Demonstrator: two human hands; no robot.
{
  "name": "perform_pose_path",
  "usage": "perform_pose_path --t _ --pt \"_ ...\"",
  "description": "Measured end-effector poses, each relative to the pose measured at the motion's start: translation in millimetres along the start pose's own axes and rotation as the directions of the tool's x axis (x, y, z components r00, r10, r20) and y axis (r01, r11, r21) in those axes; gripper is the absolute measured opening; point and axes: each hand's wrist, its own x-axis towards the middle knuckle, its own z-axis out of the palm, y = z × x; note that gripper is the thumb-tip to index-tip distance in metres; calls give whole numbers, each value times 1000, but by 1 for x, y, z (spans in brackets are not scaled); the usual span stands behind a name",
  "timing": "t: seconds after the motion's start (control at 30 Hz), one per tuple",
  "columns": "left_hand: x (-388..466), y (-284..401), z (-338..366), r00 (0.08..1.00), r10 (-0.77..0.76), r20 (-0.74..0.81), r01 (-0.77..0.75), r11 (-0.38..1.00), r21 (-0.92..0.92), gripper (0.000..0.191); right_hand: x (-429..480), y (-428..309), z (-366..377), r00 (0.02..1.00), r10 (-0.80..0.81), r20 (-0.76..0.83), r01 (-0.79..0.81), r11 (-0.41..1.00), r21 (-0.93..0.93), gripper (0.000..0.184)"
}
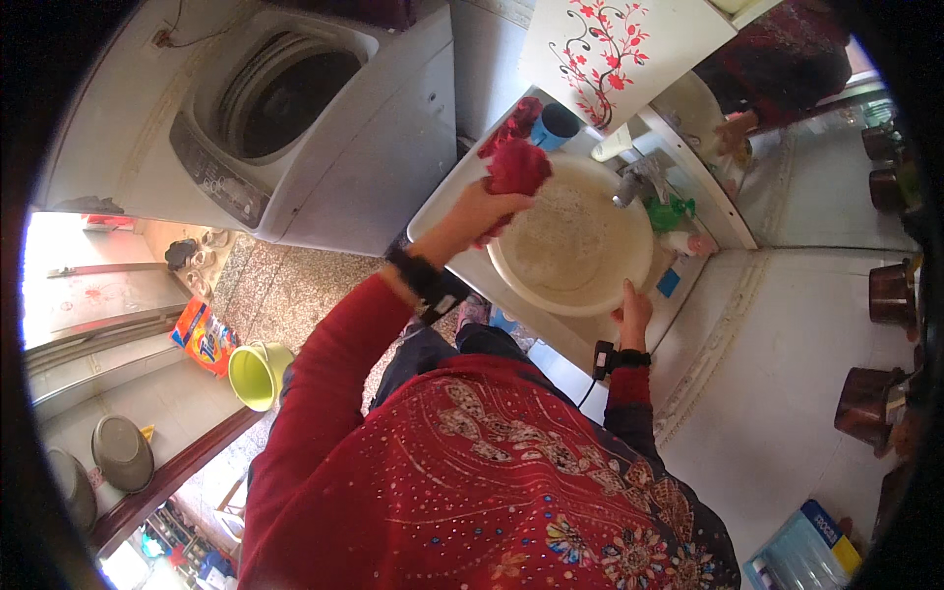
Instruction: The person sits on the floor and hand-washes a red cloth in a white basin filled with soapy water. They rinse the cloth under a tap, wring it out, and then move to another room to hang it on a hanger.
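Note:
My left hand [476, 215] grips a bunched wet-looking red cloth [518, 171], held over the left rim of a round cream plastic basin [641, 258]. Cloudy, sudsy water [571, 228] fills part of the basin, which rests on a white washbasin [461, 195]. At the basin's near right rim is my right hand [634, 316], its thumb up along the edge and its fingers partly hidden. More red cloth [514, 127] lies on the washbasin's far left corner. Beside that cloth stands a blue plastic mug [554, 125]. A metal tap [629, 188] reaches over the basin's right side.
A top-loading washing machine [369, 162] with an open lid stands left. Above the washbasin juts a white cabinet [590, 59] with red flowers. Green plastic [670, 214], a white tube [612, 144] and a blue packet [668, 283] surround the tap. A lime-green bucket [259, 375] sits on the floor.

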Motion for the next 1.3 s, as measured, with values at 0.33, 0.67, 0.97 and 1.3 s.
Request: perform_pose_path --t 0.33,0.67,0.97,1.3 --pt "-166 -14 -172 802 124 -584 -290 936 -199 24 -15 -3 -17 809 76 583 -313 895 318 23" --pt "-362 -172 -265 521 -30 -853 -525 777 -348 21 -110 1 -57 614 -581 535 776 567 -275 38" --pt "-514 -345 -276 362 -319 -876 -506 721 -473 29 -235 -13 -53 495 -757 426 861 493 -124 31" --pt "-593 -442 -282 332 -510 -794 -643 493 -586 32 -398 -175 68 681 -288 673 3 921 391 45"
